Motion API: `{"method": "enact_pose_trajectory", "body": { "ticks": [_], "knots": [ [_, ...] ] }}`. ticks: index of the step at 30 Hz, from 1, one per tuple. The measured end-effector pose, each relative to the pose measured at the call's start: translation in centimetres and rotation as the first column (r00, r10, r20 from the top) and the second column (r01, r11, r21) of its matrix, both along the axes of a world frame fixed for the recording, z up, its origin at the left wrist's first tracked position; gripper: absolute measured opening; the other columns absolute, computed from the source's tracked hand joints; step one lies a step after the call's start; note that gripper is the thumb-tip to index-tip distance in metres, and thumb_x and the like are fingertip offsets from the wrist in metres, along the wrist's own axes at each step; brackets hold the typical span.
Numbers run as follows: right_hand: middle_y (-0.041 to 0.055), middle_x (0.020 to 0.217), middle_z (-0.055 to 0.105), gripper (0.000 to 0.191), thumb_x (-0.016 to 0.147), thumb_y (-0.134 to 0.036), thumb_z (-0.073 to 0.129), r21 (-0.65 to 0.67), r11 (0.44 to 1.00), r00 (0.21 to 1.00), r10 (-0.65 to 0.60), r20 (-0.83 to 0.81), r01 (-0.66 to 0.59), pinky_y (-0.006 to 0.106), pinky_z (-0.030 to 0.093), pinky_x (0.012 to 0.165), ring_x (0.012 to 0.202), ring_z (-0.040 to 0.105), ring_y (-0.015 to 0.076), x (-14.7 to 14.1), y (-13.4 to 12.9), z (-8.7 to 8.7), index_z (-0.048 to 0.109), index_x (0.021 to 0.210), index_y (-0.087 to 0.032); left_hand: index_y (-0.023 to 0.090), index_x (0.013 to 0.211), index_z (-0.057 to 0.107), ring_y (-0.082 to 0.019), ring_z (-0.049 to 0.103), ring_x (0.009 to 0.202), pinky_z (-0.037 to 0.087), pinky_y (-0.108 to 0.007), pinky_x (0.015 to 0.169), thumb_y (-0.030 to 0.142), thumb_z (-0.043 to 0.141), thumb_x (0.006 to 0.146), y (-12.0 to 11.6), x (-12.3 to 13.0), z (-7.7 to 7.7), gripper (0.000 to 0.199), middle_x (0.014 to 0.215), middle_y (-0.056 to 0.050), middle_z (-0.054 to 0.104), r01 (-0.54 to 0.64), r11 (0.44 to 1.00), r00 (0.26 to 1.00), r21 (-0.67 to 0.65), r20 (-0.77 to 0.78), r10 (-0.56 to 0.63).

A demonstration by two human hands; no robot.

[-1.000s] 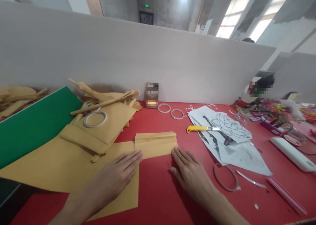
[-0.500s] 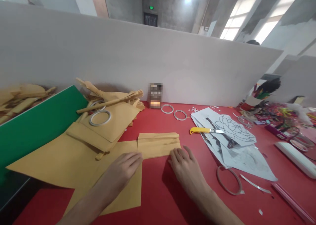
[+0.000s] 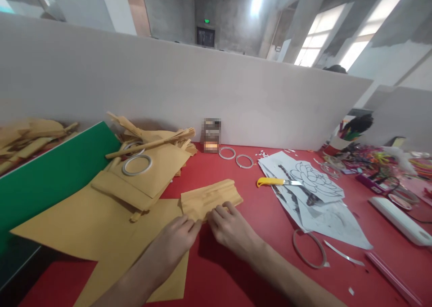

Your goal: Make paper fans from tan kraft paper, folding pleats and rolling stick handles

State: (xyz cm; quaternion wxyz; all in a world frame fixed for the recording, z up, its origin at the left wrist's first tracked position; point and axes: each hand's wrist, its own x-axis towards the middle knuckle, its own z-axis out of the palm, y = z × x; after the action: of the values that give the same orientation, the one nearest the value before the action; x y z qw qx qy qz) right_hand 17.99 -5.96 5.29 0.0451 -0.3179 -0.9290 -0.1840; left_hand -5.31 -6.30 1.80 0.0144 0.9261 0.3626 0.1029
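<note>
A folded strip of brown kraft paper (image 3: 211, 194) lies tilted on the table, its right end higher than its left, with creases running along it. My left hand (image 3: 182, 233) pinches its lower left edge, the fingers curled and the thumb tucked under. Close beside it, my right hand (image 3: 224, 224) grips the lower edge near the middle, with bent fingers on top of the paper. Both thumbs' contact with the paper is mostly hidden. Under my left forearm spreads a larger brown paper sheet (image 3: 172, 271), flat on the red table.
Brown paper and folded pieces are piled at left, topped by a tape roll (image 3: 137, 165), beside a green board (image 3: 60, 163). A yellow-handled knife (image 3: 272, 181) lies partly on printed drawings (image 3: 317, 181). More tape rings (image 3: 244, 161) lie behind. A grey partition (image 3: 236, 95) stands at the back.
My right hand has slid left along the paper, close to my left hand. The folded strip has turned, its right end now raised, and its lower edge is bunched. The view has tilted slightly.
</note>
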Motion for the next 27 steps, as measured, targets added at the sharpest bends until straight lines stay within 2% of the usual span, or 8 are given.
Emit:
{"method": "enact_pose_trajectory", "body": {
  "ticks": [5, 8, 12, 16, 20, 23, 25, 27],
  "knots": [
    [0.0058, 0.086, 0.068, 0.018, 0.106, -0.009, 0.056, -0.003, 1.0, 0.999, 0.002, -0.04, -0.002, 0.04, 0.044, 0.081, 0.083, 0.058, 0.024, 0.6, 0.3, -0.6, 0.07, 0.097, -0.016, 0.023, 0.124, 0.072, -0.024, 0.075, 0.101, 0.058, -0.034, 0.092, 0.018, 0.039, 0.108, 0.2, 0.1, 3.2, 0.038, 0.111, -0.008, 0.08, -0.045, 0.975, 0.974, -0.219, 0.209, 0.092],
    [0.0049, 0.086, 0.07, 0.016, 0.106, -0.01, 0.056, -0.016, 0.999, 0.99, -0.03, -0.141, 0.028, 0.039, 0.043, 0.081, 0.084, 0.06, 0.0231, 1.4, 0.5, -1.1, 0.07, 0.103, -0.017, 0.024, 0.123, 0.073, -0.023, 0.078, 0.092, 0.061, -0.034, 0.084, 0.032, 0.04, 0.111, 0.3, 0.6, 4.3, 0.037, 0.105, -0.006, 0.082, -0.091, 0.894, 0.926, -0.438, 0.292, 0.237],
    [0.0035, 0.091, 0.073, 0.013, 0.107, -0.015, 0.059, -0.153, 0.979, 0.92, -0.184, -0.345, 0.138, 0.035, 0.042, 0.082, 0.088, 0.064, 0.0215, 2.1, 0.1, -1.4, 0.07, 0.106, -0.021, 0.023, 0.137, 0.066, -0.023, 0.079, 0.099, 0.064, -0.034, 0.086, 0.039, 0.051, 0.105, -0.6, 1.5, 3.4, 0.039, 0.11, -0.008, 0.082, 0.024, 0.7, 0.817, -0.713, 0.417, 0.398],
    [0.0061, 0.104, 0.075, 0.018, 0.108, -0.018, 0.053, -0.422, 0.87, 0.687, -0.471, -0.553, 0.257, 0.032, 0.047, 0.084, 0.096, 0.067, 0.0225, 2.0, -1.1, -1.7, 0.068, 0.118, -0.022, 0.025, 0.153, 0.049, -0.024, 0.071, 0.126, 0.058, -0.041, 0.107, 0.037, 0.056, 0.103, -1.8, 2.3, 1.9, 0.053, 0.141, -0.015, 0.07, 0.252, 0.453, 0.702, -0.855, 0.484, 0.523],
    [0.012, 0.114, 0.071, 0.018, 0.107, -0.031, 0.056, -0.535, 0.754, 0.526, -0.653, -0.545, 0.382, 0.037, 0.05, 0.087, 0.103, 0.066, 0.0279, 0.5, -1.2, -2.2, 0.065, 0.118, -0.02, 0.026, 0.157, 0.045, -0.028, 0.062, 0.14, 0.049, -0.046, 0.117, 0.041, 0.07, 0.097, -2.8, 3.4, 1.9, 0.067, 0.158, -0.018, 0.056, 0.469, 0.146, 0.551, -0.871, 0.418, 0.722],
    [0.0126, 0.109, 0.069, 0.015, 0.106, -0.032, 0.055, -0.561, 0.654, 0.464, -0.756, -0.462, 0.507, 0.038, 0.048, 0.083, 0.1, 0.066, 0.03, -1.1, 0.0, -2.5, 0.065, 0.103, -0.02, 0.028, 0.153, 0.05, -0.028, 0.057, 0.144, 0.046, -0.042, 0.119, 0.038, 0.082, 0.087, -4.1, 4.3, 2.4, 0.074, 0.164, -0.014, 0.05, 0.592, 0.001, 0.444, -0.806, 0.328, 0.834],
    [0.0131, 0.109, 0.069, 0.01, 0.104, -0.027, 0.056, -0.535, 0.602, 0.427, -0.798, -0.424, 0.593, 0.039, 0.046, 0.081, 0.103, 0.065, 0.0319, -2.0, 0.8, -2.8, 0.063, 0.1, -0.02, 0.03, 0.152, 0.051, -0.028, 0.058, 0.143, 0.048, -0.039, 0.116, 0.035, 0.086, 0.082, -5.1, 4.8, 2.8, 0.079, 0.167, -0.011, 0.046, 0.635, -0.071, 0.441, -0.769, 0.286, 0.85],
    [0.0126, 0.11, 0.07, 0.005, 0.101, -0.021, 0.057, -0.515, 0.592, 0.427, -0.805, -0.411, 0.62, 0.038, 0.043, 0.08, 0.103, 0.065, 0.0318, -2.3, 1.4, -3.0, 0.061, 0.098, -0.021, 0.031, 0.153, 0.049, -0.028, 0.065, 0.136, 0.052, -0.039, 0.109, 0.037, 0.086, 0.082, -5.6, 4.8, 3.2, 0.08, 0.164, -0.011, 0.051, 0.614, -0.125, 0.513, -0.78, 0.273, 0.814]
  ]
}}
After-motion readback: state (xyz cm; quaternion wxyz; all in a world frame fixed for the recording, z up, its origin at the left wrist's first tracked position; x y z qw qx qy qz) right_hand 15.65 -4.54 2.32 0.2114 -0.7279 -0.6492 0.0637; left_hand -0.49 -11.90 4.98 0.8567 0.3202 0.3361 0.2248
